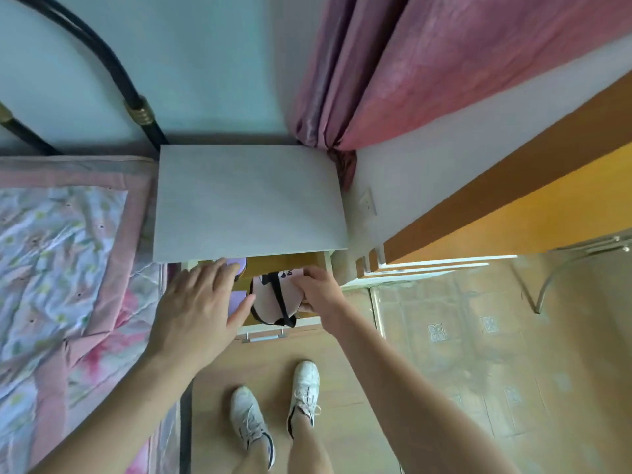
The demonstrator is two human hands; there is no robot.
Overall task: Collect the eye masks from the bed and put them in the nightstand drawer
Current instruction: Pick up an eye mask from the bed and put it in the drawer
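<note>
Pink eye mask with its black strap lies in the open nightstand drawer, pinched by the right hand, while the flat, relaxed left hand presses a purple eye mask beneath it, so a strap dangling over the drawer's front edge could jam on closing.

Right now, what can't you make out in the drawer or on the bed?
Head view only:
- Drawer rear: hidden under the nightstand top.
- Purple eye mask: mostly covered by the left hand.
- Pink eye mask: right side behind the right hand.
- Bed: cut off by the left edge.
</note>
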